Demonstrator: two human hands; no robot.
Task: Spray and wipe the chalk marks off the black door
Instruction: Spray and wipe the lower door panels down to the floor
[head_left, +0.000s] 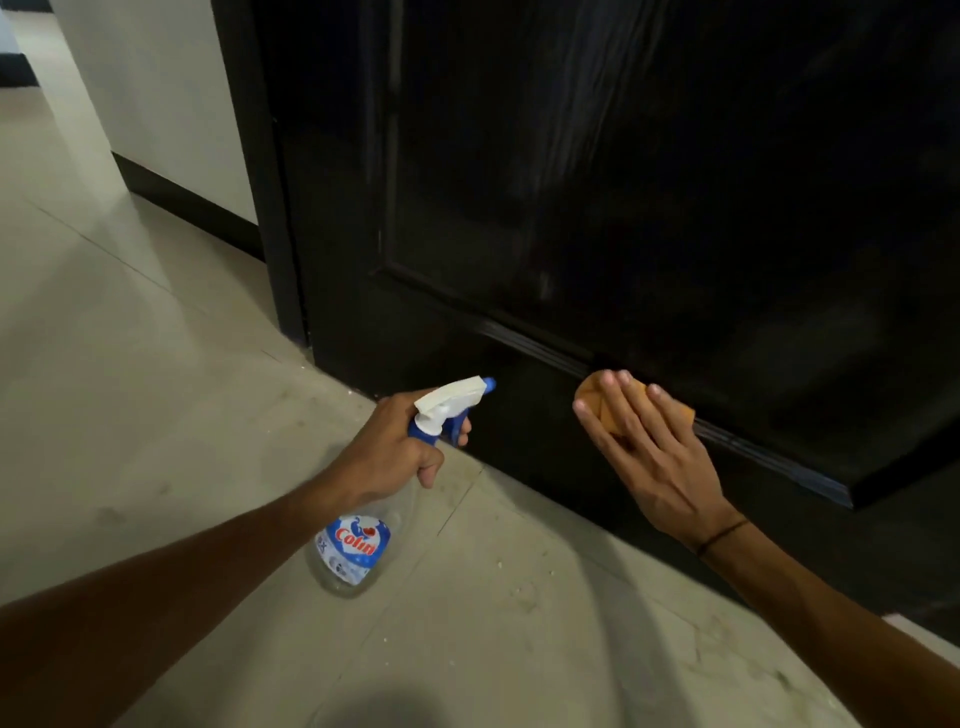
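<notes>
Cloth (602, 400), orange, soft and light, pressed flat on low black door (623, 182) under straight-fingered right hand (644, 447); left hand (395, 447) grips nearly empty spray bottle (353, 551) by its neck.

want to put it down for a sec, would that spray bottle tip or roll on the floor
The spray bottle looks nearly empty and clear, so it is probably light and easy to knock over. Its trigger head sits high in the left hand, likely making it top-heavy. Laid on its side, the rounded body might roll.

A pale tiled floor (156, 395) carries white crumbs, beside a white wall (171, 104) with dark skirting (187, 202).
</notes>
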